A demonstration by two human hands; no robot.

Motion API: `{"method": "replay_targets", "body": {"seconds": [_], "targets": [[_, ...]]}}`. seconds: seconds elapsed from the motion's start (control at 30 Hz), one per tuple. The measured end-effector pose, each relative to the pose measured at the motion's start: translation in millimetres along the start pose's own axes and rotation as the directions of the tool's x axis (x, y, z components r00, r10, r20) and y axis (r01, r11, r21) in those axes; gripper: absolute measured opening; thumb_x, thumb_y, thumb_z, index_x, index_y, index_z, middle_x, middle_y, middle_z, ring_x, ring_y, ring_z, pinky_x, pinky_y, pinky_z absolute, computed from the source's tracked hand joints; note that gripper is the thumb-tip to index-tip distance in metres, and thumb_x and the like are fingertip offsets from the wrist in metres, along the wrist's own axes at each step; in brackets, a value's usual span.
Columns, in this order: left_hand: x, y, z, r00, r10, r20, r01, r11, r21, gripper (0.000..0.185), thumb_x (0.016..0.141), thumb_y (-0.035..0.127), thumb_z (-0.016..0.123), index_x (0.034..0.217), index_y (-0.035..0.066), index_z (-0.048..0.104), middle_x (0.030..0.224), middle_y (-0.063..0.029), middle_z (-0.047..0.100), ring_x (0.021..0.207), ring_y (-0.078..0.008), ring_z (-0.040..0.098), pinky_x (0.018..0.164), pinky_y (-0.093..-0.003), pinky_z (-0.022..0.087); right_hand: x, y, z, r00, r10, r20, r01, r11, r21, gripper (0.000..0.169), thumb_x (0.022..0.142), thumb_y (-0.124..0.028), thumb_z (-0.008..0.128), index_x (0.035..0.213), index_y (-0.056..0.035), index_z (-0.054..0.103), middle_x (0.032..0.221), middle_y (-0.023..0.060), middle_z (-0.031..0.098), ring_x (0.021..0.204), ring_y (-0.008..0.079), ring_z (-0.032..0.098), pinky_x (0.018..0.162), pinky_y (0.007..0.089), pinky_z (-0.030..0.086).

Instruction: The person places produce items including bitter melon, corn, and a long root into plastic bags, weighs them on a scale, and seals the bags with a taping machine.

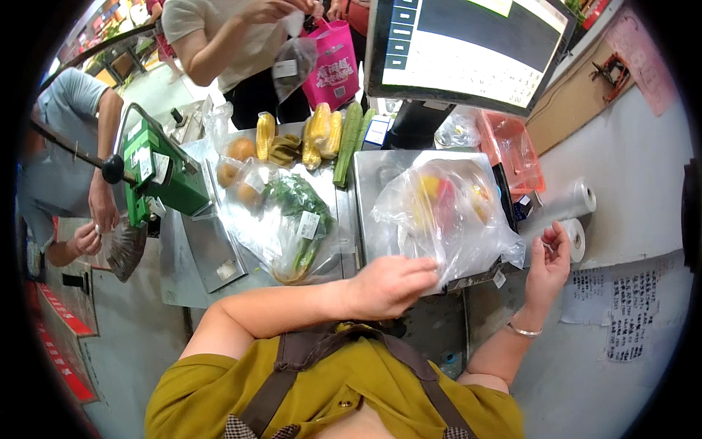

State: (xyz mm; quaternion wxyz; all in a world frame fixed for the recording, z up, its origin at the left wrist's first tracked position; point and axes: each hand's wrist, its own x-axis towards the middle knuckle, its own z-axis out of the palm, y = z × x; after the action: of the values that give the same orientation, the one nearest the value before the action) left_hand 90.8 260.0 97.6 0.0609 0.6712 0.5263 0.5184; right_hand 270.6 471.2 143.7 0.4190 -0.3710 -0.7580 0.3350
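On the steel weighing platform (pixel 367 170) lies a clear plastic bag (pixel 403 219) with red and yellow items inside, their kind blurred by the film. My left hand (pixel 392 288) pinches the near edge of this bag between thumb and fingers. Raised to the right of the bag, my right hand (pixel 551 255) has its fingers loosely curled and apart, with nothing seen in it. Just behind that hand are rolls of clear plastic bags (pixel 576 192). Left of the platform rests a labelled clear bag of leafy greens (pixel 299 211).
Corn cobs (pixel 317 131), ridged gourds (pixel 348 145) and round brown produce (pixel 241 148) lie at the back. A screen (pixel 471 49) overhangs the platform. A green bag-sealing device (pixel 162 164) stands left, near a person holding a dark bag (pixel 125 249). Another person stands opposite by a pink bag (pixel 332 66).
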Motion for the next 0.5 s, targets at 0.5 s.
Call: {"method": "replay_targets", "body": {"seconds": [0.5], "targets": [[11.4,-18.8,-51.6,0.808,-0.589,0.023,0.564,0.784,0.259,0.049,0.090,0.023,0.043,0.134,0.008,0.030,0.133,-0.0338,0.027,0.073,-0.0474,0.058,0.069,-0.0470,0.051,51.6,-139.5,92.1,0.730,-0.410,0.546,0.636,0.700,-0.325,0.048,0.068,0.004,0.057,0.115,-0.0023,0.051,0.092,0.0159,0.058,0.085,0.0318,0.057,0.073,0.0383,0.047]]}}
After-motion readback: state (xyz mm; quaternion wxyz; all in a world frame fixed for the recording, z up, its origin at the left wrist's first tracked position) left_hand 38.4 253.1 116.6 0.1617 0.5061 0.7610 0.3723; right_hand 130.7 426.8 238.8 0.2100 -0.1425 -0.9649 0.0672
